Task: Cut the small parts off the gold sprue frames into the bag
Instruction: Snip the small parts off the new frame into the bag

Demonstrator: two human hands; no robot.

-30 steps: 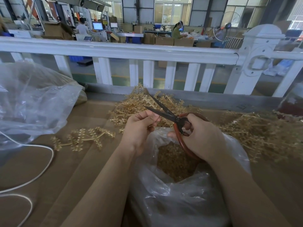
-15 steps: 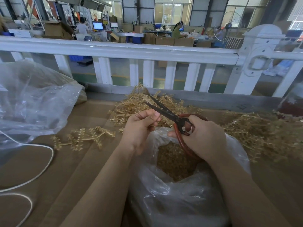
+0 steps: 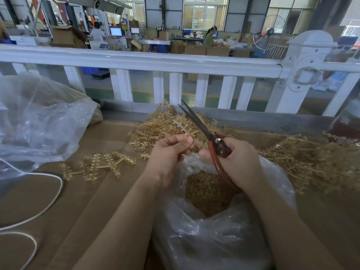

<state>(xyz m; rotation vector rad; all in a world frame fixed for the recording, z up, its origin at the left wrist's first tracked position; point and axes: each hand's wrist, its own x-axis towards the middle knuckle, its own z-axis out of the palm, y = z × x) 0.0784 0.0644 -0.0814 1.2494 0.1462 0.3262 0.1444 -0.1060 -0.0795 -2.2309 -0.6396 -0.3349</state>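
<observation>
The scissors [image 3: 202,129], gripped in the right hand [image 3: 237,158], have just closed; the left hand [image 3: 167,152] pinches a bare-looking sprue stalk [image 3: 182,128] above the bag [image 3: 214,240], probably stripped.

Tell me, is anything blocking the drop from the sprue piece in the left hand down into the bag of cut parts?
Nothing visible does. The left hand pinches the sprue piece just above the bag, whose mouth gapes open over the cut parts. The scissors in the right hand cross its right rim only.
</observation>
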